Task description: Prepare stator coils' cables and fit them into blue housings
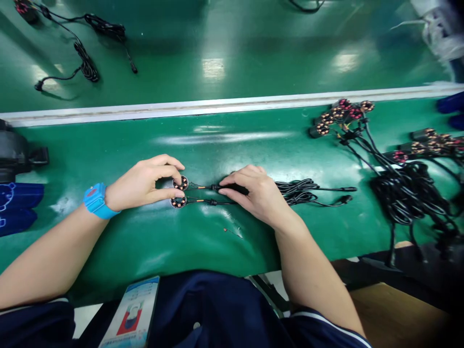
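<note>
My left hand (147, 181), with a blue wristband, pinches two small round coil parts (179, 192) with copper windings, one above the other, on the green work surface (145, 232). My right hand (253, 191) presses down on the thin black cables (304, 191) that run from those parts, fingers on the cable joints. The cables lie bundled to the right and end in two small plugs (348, 193).
A pile of similar coil parts with black cables (398, 179) lies at the right. More cables (85, 53) rest on the far belt beyond a white rail (217, 104). A black device (14, 152) and blue cloth (16, 205) sit at the left.
</note>
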Motion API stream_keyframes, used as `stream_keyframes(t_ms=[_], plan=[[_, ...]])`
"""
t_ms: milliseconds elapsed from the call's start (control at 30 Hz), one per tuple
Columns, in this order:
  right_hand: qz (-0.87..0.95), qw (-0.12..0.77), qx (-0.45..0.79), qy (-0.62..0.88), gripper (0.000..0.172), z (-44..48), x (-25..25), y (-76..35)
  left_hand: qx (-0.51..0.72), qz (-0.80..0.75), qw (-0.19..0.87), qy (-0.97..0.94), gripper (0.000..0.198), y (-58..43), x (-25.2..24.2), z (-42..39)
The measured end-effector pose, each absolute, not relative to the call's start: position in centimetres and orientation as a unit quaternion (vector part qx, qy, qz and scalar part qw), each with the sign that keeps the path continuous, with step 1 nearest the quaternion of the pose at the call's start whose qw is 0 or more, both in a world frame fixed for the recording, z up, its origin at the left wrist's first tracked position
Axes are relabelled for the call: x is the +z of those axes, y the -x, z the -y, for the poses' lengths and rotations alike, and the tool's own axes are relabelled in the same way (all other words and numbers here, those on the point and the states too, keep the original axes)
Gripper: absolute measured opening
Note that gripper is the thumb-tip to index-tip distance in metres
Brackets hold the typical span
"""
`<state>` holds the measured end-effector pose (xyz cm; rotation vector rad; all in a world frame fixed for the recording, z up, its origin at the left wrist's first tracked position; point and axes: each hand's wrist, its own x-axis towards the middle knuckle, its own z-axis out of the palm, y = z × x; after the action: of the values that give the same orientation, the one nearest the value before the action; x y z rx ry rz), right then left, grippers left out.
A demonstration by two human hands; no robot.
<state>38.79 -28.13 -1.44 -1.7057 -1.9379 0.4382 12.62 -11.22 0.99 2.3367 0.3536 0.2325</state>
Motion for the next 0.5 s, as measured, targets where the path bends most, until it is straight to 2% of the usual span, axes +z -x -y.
stream_keyframes(t_ms=[100, 200, 367, 500], plan=[[0.692, 0.292, 0.147, 0.644, 0.018, 28.5, -1.0, -39.1, 0.167, -0.23, 0.394, -0.874, 0.025, -12.7, 0.1, 10.9], [0.665, 0.317, 0.155, 0.659, 0.013, 28.1, -0.5, -39.3, 0.241, -0.327, 0.478, -0.779, 0.024, -13.1, -1.6, 10.5], [0.754, 0.202, 0.157, 0.605, 0.016, 21.6, 1.3, -37.6, 0.283, -0.34, 0.511, -0.737, 0.018, -14.1, -2.9, 10.2], [0.758, 0.196, 0.07, 0.618, 0.022, 11.0, 2.0, -33.6, 0.282, -0.326, 0.512, -0.743, 0.006, -14.5, -2.6, 10.6]])
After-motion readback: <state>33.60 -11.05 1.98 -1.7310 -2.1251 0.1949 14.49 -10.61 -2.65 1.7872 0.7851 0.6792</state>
